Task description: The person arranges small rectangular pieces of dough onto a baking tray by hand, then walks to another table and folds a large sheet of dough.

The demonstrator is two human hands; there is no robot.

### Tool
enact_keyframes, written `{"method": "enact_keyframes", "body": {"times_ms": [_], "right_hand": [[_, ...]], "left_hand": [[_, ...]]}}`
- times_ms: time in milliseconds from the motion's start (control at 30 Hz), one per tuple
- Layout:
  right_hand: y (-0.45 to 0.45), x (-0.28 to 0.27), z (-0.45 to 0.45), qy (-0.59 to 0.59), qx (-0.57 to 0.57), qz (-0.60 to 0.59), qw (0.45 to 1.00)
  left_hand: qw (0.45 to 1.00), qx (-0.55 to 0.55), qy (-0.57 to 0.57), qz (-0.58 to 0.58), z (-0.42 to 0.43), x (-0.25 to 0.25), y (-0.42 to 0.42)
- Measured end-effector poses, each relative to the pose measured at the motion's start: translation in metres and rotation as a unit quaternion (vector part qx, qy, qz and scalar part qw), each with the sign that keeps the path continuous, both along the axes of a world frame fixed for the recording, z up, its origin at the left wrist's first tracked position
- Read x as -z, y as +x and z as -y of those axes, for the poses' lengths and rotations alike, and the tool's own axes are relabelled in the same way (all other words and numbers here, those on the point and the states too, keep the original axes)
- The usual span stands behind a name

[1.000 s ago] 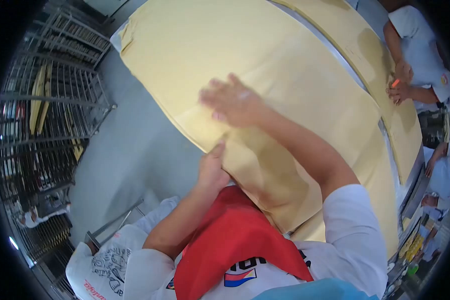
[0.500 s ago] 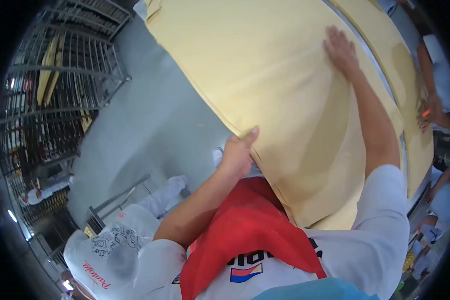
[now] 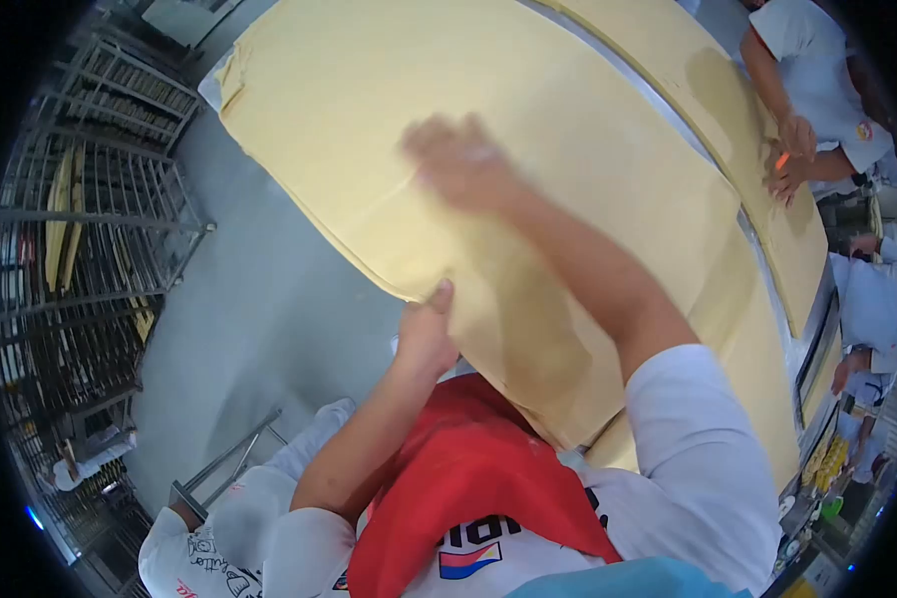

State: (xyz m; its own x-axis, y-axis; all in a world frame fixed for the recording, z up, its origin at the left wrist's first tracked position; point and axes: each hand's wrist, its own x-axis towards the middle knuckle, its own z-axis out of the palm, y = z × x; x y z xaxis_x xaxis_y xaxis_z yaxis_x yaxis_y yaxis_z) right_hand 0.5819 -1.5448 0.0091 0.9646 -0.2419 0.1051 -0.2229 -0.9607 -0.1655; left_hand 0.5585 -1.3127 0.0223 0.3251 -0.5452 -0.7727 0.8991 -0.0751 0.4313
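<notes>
A large pale-yellow dough sheet (image 3: 329, 110) covers the worktop before me and reaches over its left edge. At that near left edge my left hand (image 3: 427, 334) grips the sheet, its thumb on top and its other fingers hidden underneath. Above the middle of the sheet is my right hand (image 3: 458, 164), blurred, with fingers stretched out and nothing seen in them. Whether its palm touches the dough I cannot tell. A faint crease runs through the sheet below this hand.
Beyond a pale gap lies a second dough strip (image 3: 688, 100), where a co-worker's hands (image 3: 789, 164) hold a small orange tool (image 3: 783, 160). Metal racks (image 3: 100, 219) stand across the grey floor (image 3: 259, 289). A person in a white shirt (image 3: 219, 538) is close at my left.
My right hand has swept left across the sheet from its far right side toward the middle. My left hand keeps its grip on the edge. The view has shifted rightward.
</notes>
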Motion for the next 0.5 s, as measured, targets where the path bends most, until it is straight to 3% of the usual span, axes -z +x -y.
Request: {"method": "enact_keyframes", "body": {"times_ms": [100,167,233,300,400,467,500], "right_hand": [[-0.045,0.033,0.131,-0.03,0.168,0.039,0.985],[-0.077,0.018,0.185,-0.013,0.305,-0.046,0.951],[-0.117,0.027,0.219,-0.013,0.361,-0.062,0.93],[-0.148,0.03,0.222,-0.032,0.334,-0.077,0.939],[-0.156,0.042,0.162,-0.08,0.259,-0.094,0.958],[-0.132,0.031,0.074,-0.068,0.158,-0.136,0.976],[-0.122,0.004,0.018,-0.007,0.103,-0.14,0.985]], "left_hand": [[0.997,-0.048,-0.066,0.005,0.003,0.019,-0.004],[0.997,-0.052,-0.061,0.018,-0.001,0.017,-0.011],[0.996,-0.06,-0.062,0.019,-0.01,0.006,-0.022],[0.988,0.156,-0.016,0.016,-0.031,-0.008,-0.035],[0.984,0.177,-0.015,-0.008,-0.043,-0.002,-0.055],[0.98,0.186,-0.068,-0.029,-0.047,0.003,-0.052],[0.979,0.185,-0.073,-0.034,-0.049,0.006,-0.052]]}}
